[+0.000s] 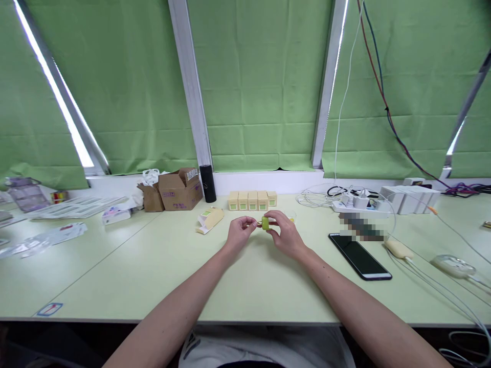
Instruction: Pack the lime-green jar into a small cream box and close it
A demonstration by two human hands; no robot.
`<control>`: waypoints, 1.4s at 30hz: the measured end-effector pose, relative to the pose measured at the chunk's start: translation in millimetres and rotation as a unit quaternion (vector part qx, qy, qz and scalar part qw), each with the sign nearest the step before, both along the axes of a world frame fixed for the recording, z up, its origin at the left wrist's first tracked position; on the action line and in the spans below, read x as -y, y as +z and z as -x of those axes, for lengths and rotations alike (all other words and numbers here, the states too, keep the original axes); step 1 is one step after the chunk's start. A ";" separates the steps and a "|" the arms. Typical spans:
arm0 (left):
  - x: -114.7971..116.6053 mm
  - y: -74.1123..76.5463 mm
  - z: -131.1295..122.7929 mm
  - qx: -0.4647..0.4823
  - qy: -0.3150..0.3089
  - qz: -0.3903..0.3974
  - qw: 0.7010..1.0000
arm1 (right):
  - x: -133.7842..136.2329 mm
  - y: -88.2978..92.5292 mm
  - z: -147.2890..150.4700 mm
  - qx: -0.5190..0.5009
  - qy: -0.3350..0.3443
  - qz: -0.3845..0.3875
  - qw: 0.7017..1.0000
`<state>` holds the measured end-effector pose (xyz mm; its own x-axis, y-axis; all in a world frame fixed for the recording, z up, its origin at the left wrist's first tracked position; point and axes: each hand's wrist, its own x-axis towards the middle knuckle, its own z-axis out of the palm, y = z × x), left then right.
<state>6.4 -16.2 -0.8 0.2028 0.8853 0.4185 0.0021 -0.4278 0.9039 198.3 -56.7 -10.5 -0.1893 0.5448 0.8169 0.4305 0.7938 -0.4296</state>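
My right hand (pixel 287 236) grips a small, rounded green case-like object (pixel 265 223) between thumb and fingers, just above the table. My left hand (pixel 238 233) is closed in a pinch at the object's left side, on a small light-coloured piece that may be a loop or strap; its exact kind is too small to tell. Behind the hands stands a row of several small cream boxes (pixel 248 201) with green labels. To the left of my left hand lies an opened cream box (pixel 210 220), tilted on its side. Something clear with a yellow spot is partly hidden behind my right hand.
A phone (pixel 359 256) lies right of my right arm, near a cream charger-like block (pixel 399 249) and loose cables. Farther back are a power strip (pixel 359 208) and white boxes (pixel 410 199). At back left stand a cardboard box (pixel 180 191) and a black cylinder (pixel 207 184).
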 end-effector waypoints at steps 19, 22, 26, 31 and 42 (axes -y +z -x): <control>0.6 4.1 4.6 -0.012 0.067 -0.038 0.997 | 1.7 1.8 -0.3 -0.011 -0.016 -0.006 1.000; 3.8 3.8 5.3 -0.058 0.116 -0.096 0.987 | 3.5 3.3 -0.7 0.002 -0.021 -0.015 1.000; 15.7 6.1 4.2 -0.107 0.114 -0.173 0.972 | 5.3 4.7 -1.9 0.041 -0.047 -0.035 0.997; 23.6 6.8 2.1 -0.143 0.075 -0.237 0.958 | 5.3 5.8 -1.7 0.059 -0.057 -0.058 0.995; 20.0 6.5 0.8 -0.163 0.089 -0.291 0.939 | 4.9 9.2 -1.9 0.104 -0.053 -0.123 0.986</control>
<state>5.6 -36.2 5.7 0.2741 0.5588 0.7827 0.3571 -0.8148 0.4567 200.3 -61.6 -1.3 -0.3191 0.3607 0.8764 0.5742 0.8093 -0.1240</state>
